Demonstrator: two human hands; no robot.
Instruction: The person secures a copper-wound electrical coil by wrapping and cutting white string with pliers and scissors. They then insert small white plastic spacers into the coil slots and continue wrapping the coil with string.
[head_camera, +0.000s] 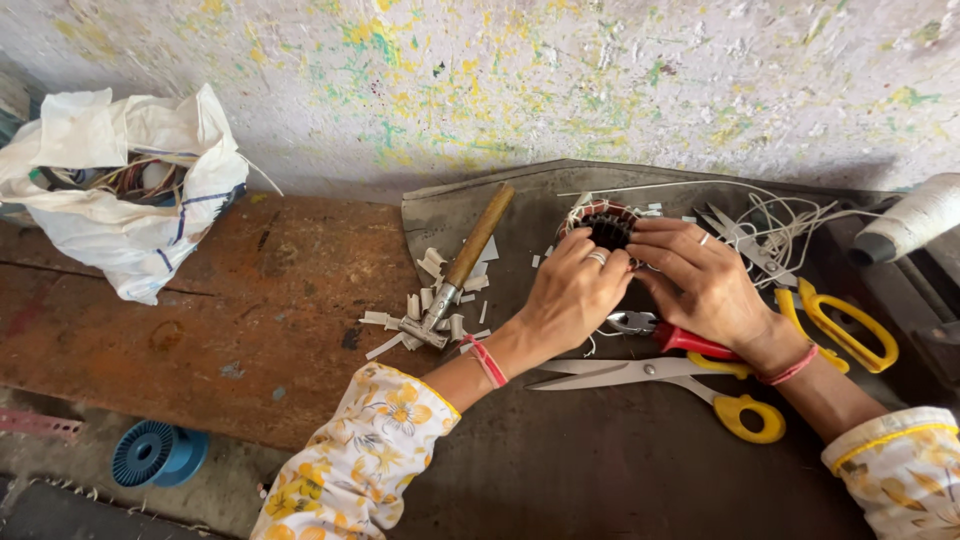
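Paint-flecked wall behind, a round wound coil (603, 222) is pinched on the bench (250, 300) by left hand (572, 292) and right hand (700, 280), yellow-handled scissors (680, 380) nearby.

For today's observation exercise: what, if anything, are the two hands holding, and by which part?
Both the left hand and right hand hold the small round wire-wound motor core with dark slots, fingertips gripping its near rim and sides.
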